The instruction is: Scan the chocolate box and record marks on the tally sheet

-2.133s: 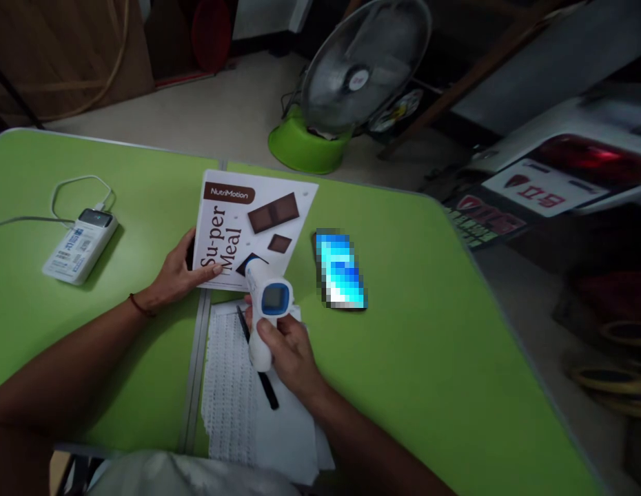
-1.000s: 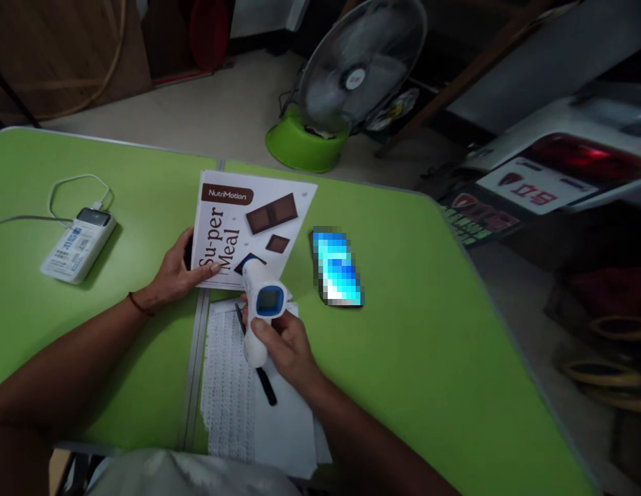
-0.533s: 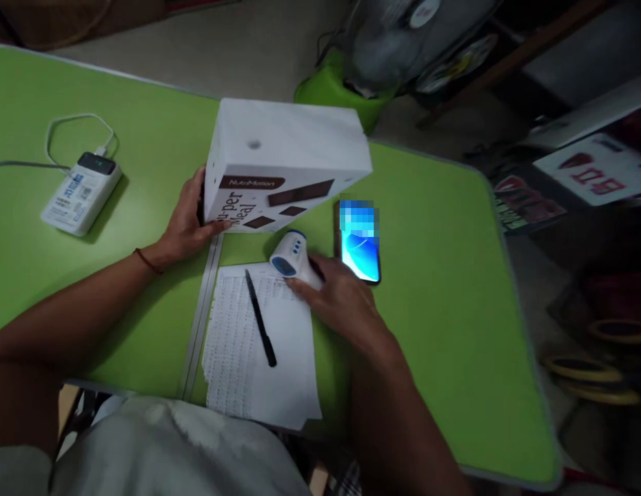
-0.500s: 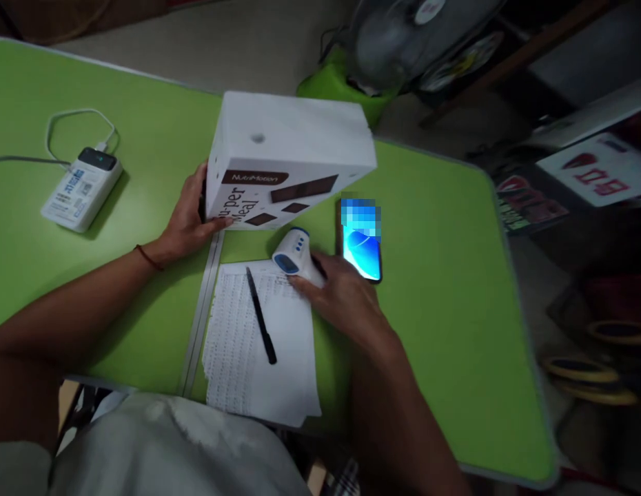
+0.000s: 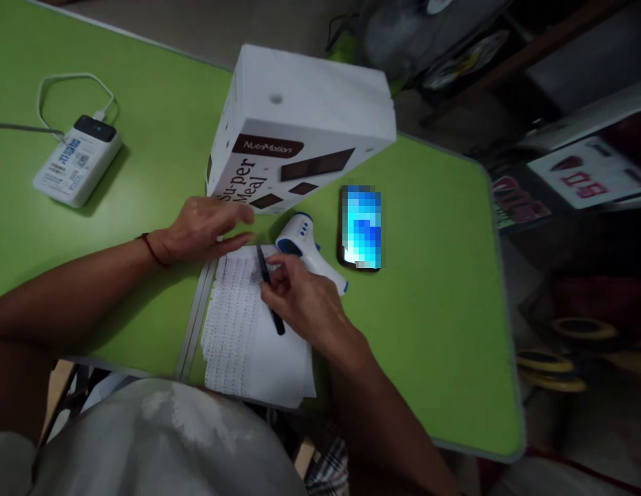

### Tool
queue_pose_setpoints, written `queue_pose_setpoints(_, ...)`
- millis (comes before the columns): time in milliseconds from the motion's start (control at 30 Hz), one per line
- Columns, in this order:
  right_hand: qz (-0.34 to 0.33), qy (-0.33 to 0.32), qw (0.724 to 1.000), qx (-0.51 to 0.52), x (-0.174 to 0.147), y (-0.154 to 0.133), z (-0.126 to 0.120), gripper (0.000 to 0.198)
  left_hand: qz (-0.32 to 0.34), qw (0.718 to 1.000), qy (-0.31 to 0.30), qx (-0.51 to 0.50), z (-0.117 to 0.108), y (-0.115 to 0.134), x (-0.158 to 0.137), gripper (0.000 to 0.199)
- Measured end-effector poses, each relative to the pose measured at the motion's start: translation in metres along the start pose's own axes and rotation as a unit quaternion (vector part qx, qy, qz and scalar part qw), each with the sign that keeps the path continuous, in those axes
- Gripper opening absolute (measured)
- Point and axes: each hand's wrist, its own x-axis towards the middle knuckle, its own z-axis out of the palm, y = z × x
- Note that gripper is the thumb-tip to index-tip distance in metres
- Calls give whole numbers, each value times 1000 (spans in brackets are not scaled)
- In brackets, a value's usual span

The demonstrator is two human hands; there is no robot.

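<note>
- My right hand (image 5: 304, 303) has its fingertips pinched on the black pen (image 5: 269, 289), which lies slantwise on the printed sheet (image 5: 248, 331) — the grip looks half made, the pen's lower end resting on the paper.
- My left hand (image 5: 207, 227) lies flat with fingers spread at the top edge of the sheet, just below the white box (image 5: 304, 124); it holds nothing.
- The step in hand, as I judge it, is picking up the pen to write on the sheet. The next move calls for lifting the pen into a writing hold while the left hand presses the paper steady.
- The infrared thermometer (image 5: 307, 244) lies on its side on the green bench (image 5: 429, 310), touching the sheet's upper right corner, just beyond my right fingers.
- The box stands upright on the bench, its printed face tilted toward me, apart from both hands.
- Count: 1 pen, 1 sheet, 1 thermometer, 1 box, 1 phone (image 5: 360, 227) — screen lit, just right of the thermometer — and 1 power bank (image 5: 76, 160) with a white cable, well apart on the left.
</note>
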Motion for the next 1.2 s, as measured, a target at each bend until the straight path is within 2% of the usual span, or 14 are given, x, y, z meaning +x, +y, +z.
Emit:
queue_pose_setpoints(67, 12, 28, 999, 41, 2, 2, -4, 42, 36, 994, -100, 26, 1, -1, 0, 34)
queue_pose_setpoints(133, 14, 46, 995, 87, 2, 3, -8, 48, 38, 983, -167, 59, 1, -4, 0, 32)
queue_pose_setpoints(267, -38, 135, 979, 146, -5, 1, -16, 44, 10, 969, -227, 98, -1, -3, 3, 30)
queue_pose_setpoints(367, -92, 176, 964, 179, -9, -5, -23, 35, -5, 966, -235, 112, 0, 0, 4, 24)
queue_pose_setpoints(500, -154, 112, 954, 230, -8, -13, -21, 49, -27, 971, -217, 92, 4, 0, 4, 25)
queue_pose_setpoints(567, -168, 101, 946, 258, -7, -14, -10, 41, -44, 974, -209, 69, 6, -2, 4, 25)
queue_pose_setpoints(633, -141, 150, 933, 294, -9, -13, 7, 28, -63, 975, -211, 40, 6, -3, 4, 23)
queue_pose_setpoints(667, -98, 175, 929, 311, -11, -12, 15, 30, -69, 974, -214, 27, 6, -3, 4, 22)
queue_pose_setpoints(733, -30, 165, 920, 354, -14, -10, 30, 43, -66, 974, -215, 15, 5, -3, 3, 22)
queue_pose_setpoints(800, 19, 151, 910, 385, -15, -8, 38, 45, -53, 975, -213, 26, 5, -3, 3, 22)
queue_pose_setpoints(900, 61, 151, 914, 370, -11, -6, 38, 26, -45, 974, -216, 54, 4, -2, 3, 23)
queue_pose_setpoints(1000, 88, 177, 931, 308, -3, -6, 33, 6, -39, 973, -219, 63, 3, -2, 4, 24)
queue_pose_setpoints(1100, 88, 212, 937, 262, 3, -4, 33, 5, -31, 972, -225, 60, 2, -2, 6, 25)
queue_pose_setpoints(1200, 41, 232, 938, 254, 4, -2, 40, 5, -31, 968, -240, 71, 0, -1, 7, 25)
